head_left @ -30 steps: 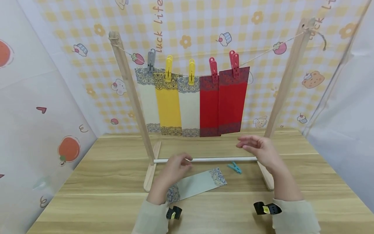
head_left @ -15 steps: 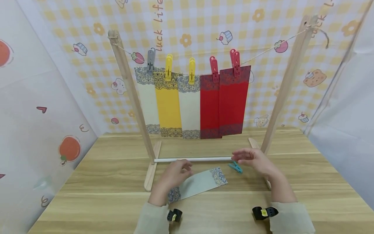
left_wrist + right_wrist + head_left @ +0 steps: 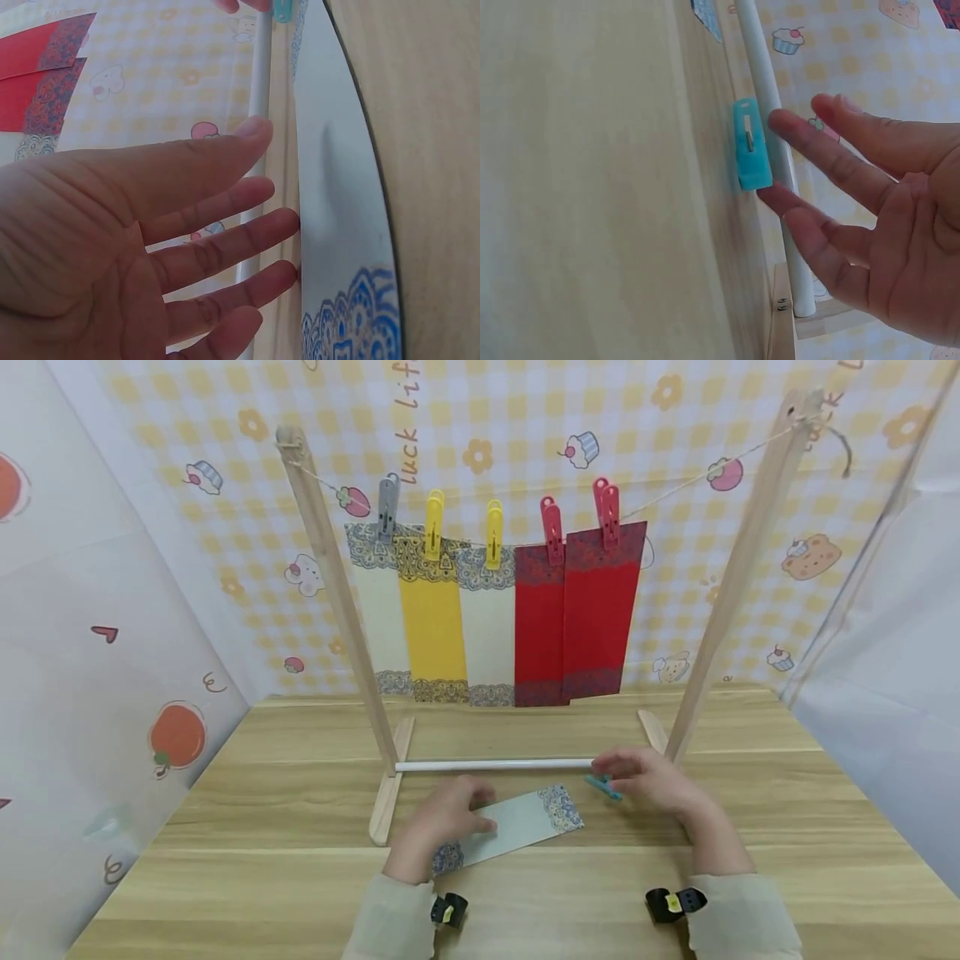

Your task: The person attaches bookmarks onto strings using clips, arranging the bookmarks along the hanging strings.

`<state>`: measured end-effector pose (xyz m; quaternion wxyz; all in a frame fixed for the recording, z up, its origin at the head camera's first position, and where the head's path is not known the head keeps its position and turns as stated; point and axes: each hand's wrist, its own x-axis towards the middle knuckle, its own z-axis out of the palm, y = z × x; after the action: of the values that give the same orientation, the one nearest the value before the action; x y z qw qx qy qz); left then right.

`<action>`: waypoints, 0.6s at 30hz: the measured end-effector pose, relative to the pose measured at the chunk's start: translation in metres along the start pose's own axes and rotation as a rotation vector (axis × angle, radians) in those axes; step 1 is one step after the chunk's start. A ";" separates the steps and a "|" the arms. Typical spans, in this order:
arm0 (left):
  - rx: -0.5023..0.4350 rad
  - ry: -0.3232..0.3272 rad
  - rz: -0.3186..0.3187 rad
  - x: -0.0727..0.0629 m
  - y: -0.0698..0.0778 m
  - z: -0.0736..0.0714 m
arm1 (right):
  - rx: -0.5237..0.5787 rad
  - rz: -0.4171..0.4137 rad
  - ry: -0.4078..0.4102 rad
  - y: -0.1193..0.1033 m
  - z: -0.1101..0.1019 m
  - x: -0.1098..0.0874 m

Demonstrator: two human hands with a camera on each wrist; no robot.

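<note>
A pale paper card (image 3: 517,823) with blue lace-patterned ends lies slanted on the table. My left hand (image 3: 448,814) is over its left half, fingers spread. In the left wrist view the fingertips are close beside the card's edge (image 3: 341,172); whether they touch it I cannot tell. A turquoise clothespin (image 3: 602,787) lies right of the card, partly covered by my right hand (image 3: 651,781) in the head view. In the right wrist view the loosely bent fingers (image 3: 832,161) are around the clothespin (image 3: 752,142) without gripping it.
Behind the hands stands a wooden frame (image 3: 337,585) with a white crossbar (image 3: 495,765) low down. From its string hang several cards, among them a yellow card (image 3: 435,631) and a red card (image 3: 600,618), each under clothespins such as a grey clothespin (image 3: 387,508).
My right hand has come down and left to the turquoise clothespin. My left hand has lowered slightly over the pale card, its thumb spreading away from the fingers.
</note>
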<state>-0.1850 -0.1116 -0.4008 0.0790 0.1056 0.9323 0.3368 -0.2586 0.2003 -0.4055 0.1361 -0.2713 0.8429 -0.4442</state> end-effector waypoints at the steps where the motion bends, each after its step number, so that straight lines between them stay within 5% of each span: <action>1: 0.005 -0.002 0.006 0.000 0.000 0.000 | -0.007 0.004 -0.007 0.000 0.001 0.000; 18: 0.241 -0.110 -0.014 -0.005 0.006 0.004 | -0.070 0.061 -0.064 -0.006 0.003 -0.005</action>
<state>-0.1787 -0.1053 -0.3997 0.1193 0.1261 0.9609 0.2155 -0.2516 0.1982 -0.4023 0.1667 -0.2641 0.8612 -0.4010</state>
